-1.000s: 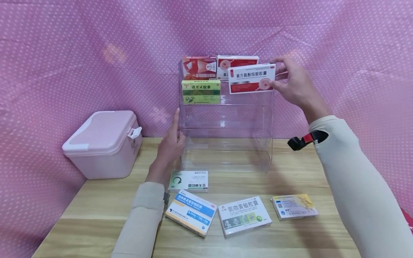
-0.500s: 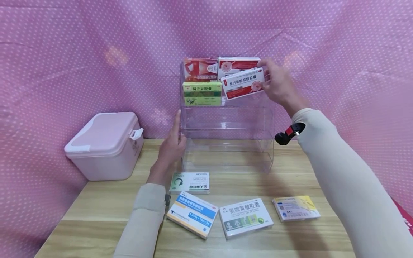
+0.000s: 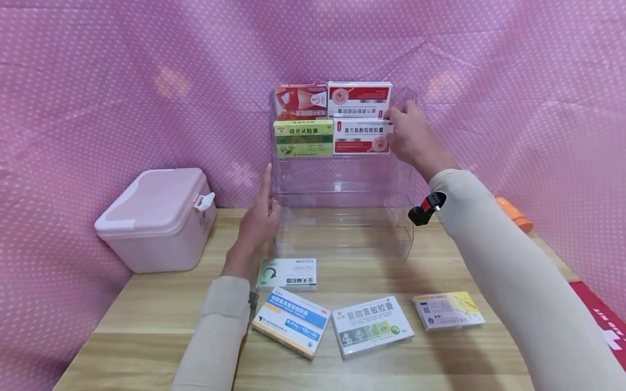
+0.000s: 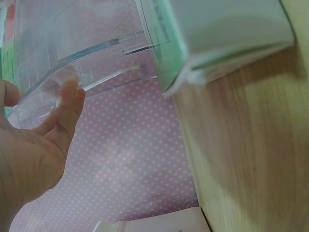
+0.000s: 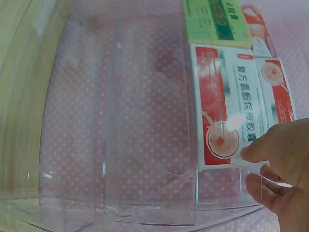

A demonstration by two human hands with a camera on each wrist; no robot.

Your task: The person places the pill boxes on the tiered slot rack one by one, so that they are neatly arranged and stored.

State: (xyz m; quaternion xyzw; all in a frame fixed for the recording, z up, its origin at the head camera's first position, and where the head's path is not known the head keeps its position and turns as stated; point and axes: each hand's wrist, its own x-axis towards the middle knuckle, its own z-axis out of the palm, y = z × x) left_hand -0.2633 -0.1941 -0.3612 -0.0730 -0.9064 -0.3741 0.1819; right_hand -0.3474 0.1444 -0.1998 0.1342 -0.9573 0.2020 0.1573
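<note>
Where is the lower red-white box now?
In the head view, the lower red-white box sits in the clear rack, between the green box at left and the right hand.

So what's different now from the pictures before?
The right hand moved the front red-white box left and down; it was tilted, and now sits level beside the green box on the rack. The hand is still at its right end. An orange thing now shows past the right sleeve. The left hand, green box and pink case stayed put.
</note>
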